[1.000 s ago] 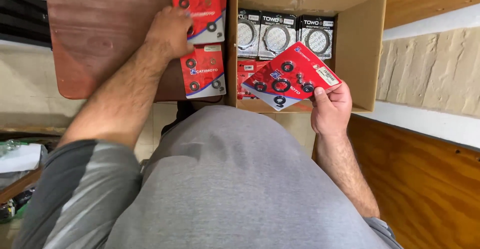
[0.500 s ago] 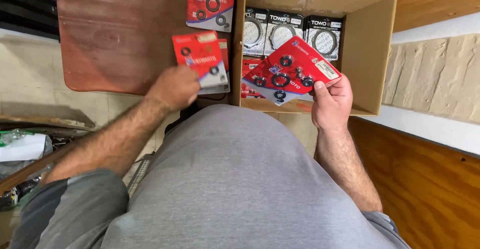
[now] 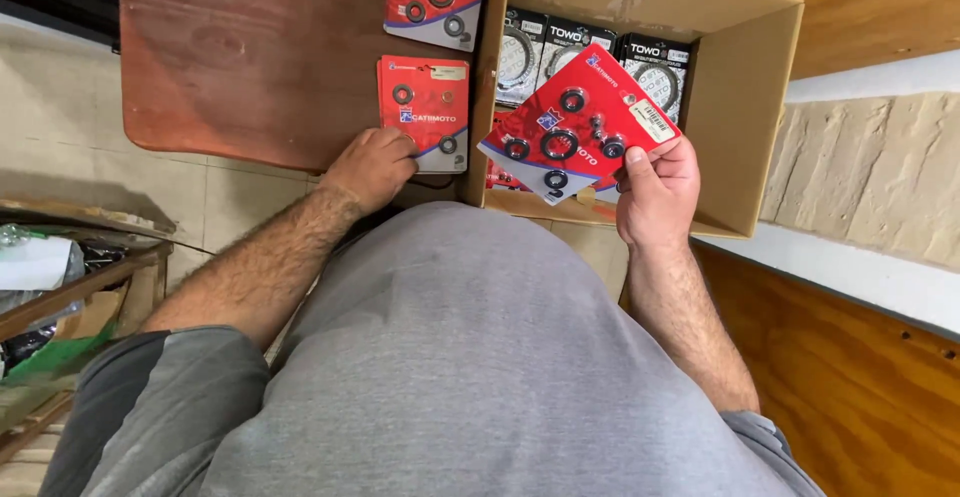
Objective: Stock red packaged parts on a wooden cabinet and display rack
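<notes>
Since half a second ago the left hand has set its red seal card flat on the tabletop, fingers resting curled at its lower edge. The right hand stays clamped on a tilted red card over the cardboard box.

My right hand grips a red seal card mid-frame; my left hand touches another card on the table.
</notes>
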